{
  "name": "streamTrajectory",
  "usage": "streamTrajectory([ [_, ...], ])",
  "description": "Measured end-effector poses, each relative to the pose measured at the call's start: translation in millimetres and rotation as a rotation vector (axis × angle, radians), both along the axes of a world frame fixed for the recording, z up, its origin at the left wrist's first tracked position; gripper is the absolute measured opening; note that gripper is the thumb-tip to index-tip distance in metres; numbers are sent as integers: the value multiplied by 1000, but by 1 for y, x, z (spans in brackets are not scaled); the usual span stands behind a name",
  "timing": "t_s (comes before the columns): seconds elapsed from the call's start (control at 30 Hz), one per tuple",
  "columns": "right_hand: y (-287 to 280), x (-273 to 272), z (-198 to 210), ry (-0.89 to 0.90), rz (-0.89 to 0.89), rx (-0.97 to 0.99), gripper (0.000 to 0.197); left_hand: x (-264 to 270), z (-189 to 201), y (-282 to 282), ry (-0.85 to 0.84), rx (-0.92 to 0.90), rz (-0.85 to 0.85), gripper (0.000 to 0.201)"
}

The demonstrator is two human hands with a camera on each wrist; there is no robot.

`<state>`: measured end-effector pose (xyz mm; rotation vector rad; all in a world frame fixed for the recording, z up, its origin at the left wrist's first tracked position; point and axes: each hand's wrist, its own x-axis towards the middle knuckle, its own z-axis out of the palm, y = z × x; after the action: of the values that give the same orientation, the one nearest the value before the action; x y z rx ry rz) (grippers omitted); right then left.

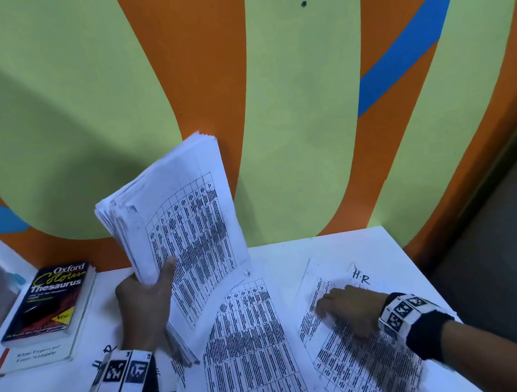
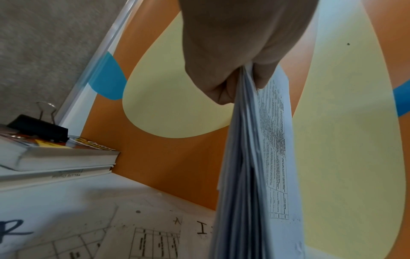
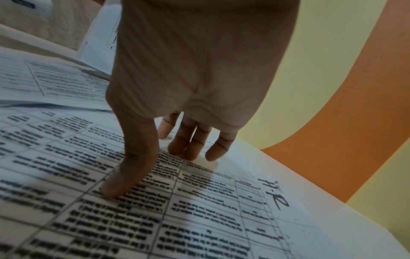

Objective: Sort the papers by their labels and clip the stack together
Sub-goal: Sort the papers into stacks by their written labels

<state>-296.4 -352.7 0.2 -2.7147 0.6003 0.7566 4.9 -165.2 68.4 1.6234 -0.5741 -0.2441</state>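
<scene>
1. Left hand (image 1: 143, 302): its grip grasps a thick stack of papers (image 1: 177, 235), thumb on the printed front sheet and fingers curled behind. The stack stands nearly upright, tilted, its lower edge just above the surface (image 1: 338, 248). In the left wrist view the hand (image 2: 233, 52) pinches the stack (image 2: 255, 157) at its upper edge, and the sheets fan slightly apart below the grip.

2. Right hand (image 1: 351, 310): its grip is released, fingers straight and spread, pressing flat on a printed sheet labelled "H.R" (image 1: 360, 346) that lies at the right of the surface. In the right wrist view the thumb and fingertips (image 3: 195, 150) touch the table printed on that sheet (image 3: 199, 219); the handwritten label sits near the sheet's far corner, just beyond the fingers.

3. Middle sheet (image 1: 253, 352): a printed page lying flat on the surface between the two hands, untouched by either. Its upper left corner lies under the lower edge of the held stack.

4. Further sheets under the left wrist: one bears a handwritten "R" (image 2: 13, 231), another a mark reading "I" (image 2: 201, 227); the rest of each label is hidden.

5. Binder clip (image 2: 39, 126): black, with wire handles, resting on top of two stacked books (image 1: 49, 306) at the left rear of the surface, well apart from both hands. The upper book is an Oxford Colour Thesaurus.

6. Wall (image 1: 303, 92): orange with pale green and blue shapes, directly behind the surface.
</scene>
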Motion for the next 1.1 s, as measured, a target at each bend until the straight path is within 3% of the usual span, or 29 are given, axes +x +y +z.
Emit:
streamTrajectory([
  [0.07,-2,-3,-6,-25,0,21,52,-1,1,2,-10,3,-3,42],
  [0.13,-2,-10,-11,-86,-131,39,51,-2,3,4,-10,-1,-3,41],
  [0.23,-10,-33,-6,-347,-612,-24,79,-2,5,6,2,1,4,40],
  [0.27,-16,-44,-4,-360,-754,-91,84,-2,5,7,12,-3,10,40],
  [0.37,-32,-72,-10,-103,-948,-238,103,0,4,8,22,-6,14,41],
  [0.43,-48,-82,-23,1,-961,-231,117,-1,5,6,22,2,2,40],
  [0.5,-69,-89,-45,29,-953,-180,120,-3,5,4,22,14,-5,40],
  [0.63,-57,-72,-22,-29,-989,-56,105,-5,5,0,26,30,-8,40],
  [0.77,-45,-62,-4,-84,-987,-123,59,-9,7,-1,3,33,-19,43],
  [0.83,-46,-64,5,-156,-1024,-115,64,-8,7,-2,23,35,-4,45],
  [0.9,-49,-65,28,-338,-1038,-78,57,-6,6,-3,27,38,0,46],
  [1.0,-53,-64,80,-477,-962,-78,34,-5,5,-3,20,38,-1,47],
  [1.1,-55,-53,113,-431,-799,21,11,-5,4,-4,24,27,6,45],
])
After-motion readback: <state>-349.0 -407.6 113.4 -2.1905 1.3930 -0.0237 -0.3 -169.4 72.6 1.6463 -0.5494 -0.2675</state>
